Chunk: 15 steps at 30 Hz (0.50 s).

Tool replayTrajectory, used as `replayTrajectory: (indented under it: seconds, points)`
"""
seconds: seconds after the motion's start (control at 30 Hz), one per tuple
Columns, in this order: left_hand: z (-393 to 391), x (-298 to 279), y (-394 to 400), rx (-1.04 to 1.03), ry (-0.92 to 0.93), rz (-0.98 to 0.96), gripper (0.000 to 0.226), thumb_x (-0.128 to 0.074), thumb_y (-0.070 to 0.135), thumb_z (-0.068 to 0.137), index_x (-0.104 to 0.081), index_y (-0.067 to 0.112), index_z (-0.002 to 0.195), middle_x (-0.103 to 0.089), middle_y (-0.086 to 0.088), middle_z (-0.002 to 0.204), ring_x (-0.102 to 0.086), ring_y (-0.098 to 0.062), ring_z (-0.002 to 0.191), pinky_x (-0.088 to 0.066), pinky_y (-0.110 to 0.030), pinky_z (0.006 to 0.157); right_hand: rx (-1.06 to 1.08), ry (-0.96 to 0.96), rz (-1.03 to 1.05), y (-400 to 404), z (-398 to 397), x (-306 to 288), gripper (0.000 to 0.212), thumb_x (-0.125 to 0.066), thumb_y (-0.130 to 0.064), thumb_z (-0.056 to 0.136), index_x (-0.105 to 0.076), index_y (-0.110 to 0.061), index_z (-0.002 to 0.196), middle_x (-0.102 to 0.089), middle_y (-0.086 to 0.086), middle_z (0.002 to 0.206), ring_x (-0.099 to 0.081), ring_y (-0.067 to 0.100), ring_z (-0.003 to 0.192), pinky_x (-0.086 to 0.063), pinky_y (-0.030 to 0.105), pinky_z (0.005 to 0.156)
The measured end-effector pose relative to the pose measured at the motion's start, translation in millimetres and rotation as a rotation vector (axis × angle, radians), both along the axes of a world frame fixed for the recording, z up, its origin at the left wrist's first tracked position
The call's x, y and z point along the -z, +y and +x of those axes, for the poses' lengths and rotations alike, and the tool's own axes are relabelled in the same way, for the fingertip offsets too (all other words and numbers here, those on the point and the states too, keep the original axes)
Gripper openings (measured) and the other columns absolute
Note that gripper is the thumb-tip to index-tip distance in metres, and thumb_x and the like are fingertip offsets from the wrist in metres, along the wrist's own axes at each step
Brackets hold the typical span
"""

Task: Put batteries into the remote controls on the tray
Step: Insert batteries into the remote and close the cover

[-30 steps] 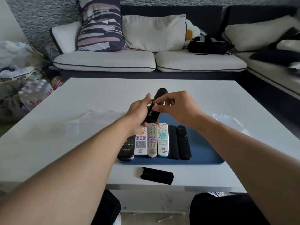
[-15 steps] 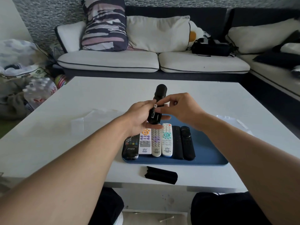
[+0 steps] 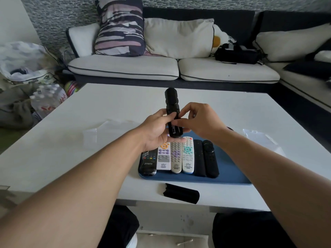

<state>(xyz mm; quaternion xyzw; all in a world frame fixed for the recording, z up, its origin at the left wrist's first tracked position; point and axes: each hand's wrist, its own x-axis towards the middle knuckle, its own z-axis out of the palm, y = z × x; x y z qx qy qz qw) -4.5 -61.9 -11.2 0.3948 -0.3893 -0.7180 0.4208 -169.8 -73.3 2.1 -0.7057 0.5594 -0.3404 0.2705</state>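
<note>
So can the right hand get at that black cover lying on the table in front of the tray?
Probably yes: the black cover lies alone on the table's near edge, nothing over it. But the right hand is busy at the black remote first.

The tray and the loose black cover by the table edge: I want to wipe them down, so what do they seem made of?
The tray looks like matte blue plastic or silicone: flat, even, glare-free. The black cover looks like moulded matte plastic: curved, rigid, dull sheen.
</note>
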Motion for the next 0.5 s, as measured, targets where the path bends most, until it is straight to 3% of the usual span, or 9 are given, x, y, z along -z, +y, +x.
replayTrajectory:
  seconds: [0.23, 0.37, 0.43, 0.5]
  points:
    - [4, 3, -3, -0.09, 0.001, -0.036, 0.029, -0.049, 0.012, 0.105, -0.046, 0.003, 0.133, -0.072, -0.021, 0.108, -0.07, -0.043, 0.103, -0.055, -0.062, 0.088, 0.075, -0.131, 0.16, -4, -5, 3, 0.03, -0.084, -0.042, 0.076, -0.071, -0.021, 0.092, -0.052, -0.008, 0.061, -0.041, 0.004, 0.048, -0.035, 0.018, 0.05]
    - [8, 4, -5, -0.151, 0.031, -0.059, 0.028, -0.048, 0.007, 0.104, -0.046, -0.001, 0.131, -0.073, -0.022, 0.107, -0.072, -0.043, 0.099, -0.06, -0.052, 0.083, 0.081, -0.299, 0.377, -10, -12, 1, 0.019, -0.064, -0.012, 0.096, -0.068, -0.016, 0.114, -0.061, 0.005, 0.081, -0.054, 0.013, 0.068, -0.047, 0.026, 0.067]
    - [10, 5, -7, -0.185, 0.027, -0.078, 0.026, -0.049, 0.006, 0.104, -0.047, 0.0, 0.13, -0.074, -0.021, 0.107, -0.073, -0.04, 0.097, -0.062, -0.047, 0.082, 0.042, -0.362, 0.405, -11, -15, 1, 0.03, -0.047, 0.001, 0.101, -0.064, -0.013, 0.122, -0.064, 0.008, 0.097, -0.06, 0.015, 0.079, -0.051, 0.026, 0.075]
    - [11, 6, -9, -0.207, -0.001, -0.097, 0.026, -0.05, 0.008, 0.104, -0.048, 0.003, 0.129, -0.074, -0.019, 0.11, -0.073, -0.037, 0.099, -0.062, -0.042, 0.079, -0.001, -0.381, 0.361, -11, -16, 2, 0.032, -0.042, 0.005, 0.102, -0.058, -0.008, 0.127, -0.068, 0.008, 0.101, -0.066, 0.017, 0.083, -0.056, 0.027, 0.083]
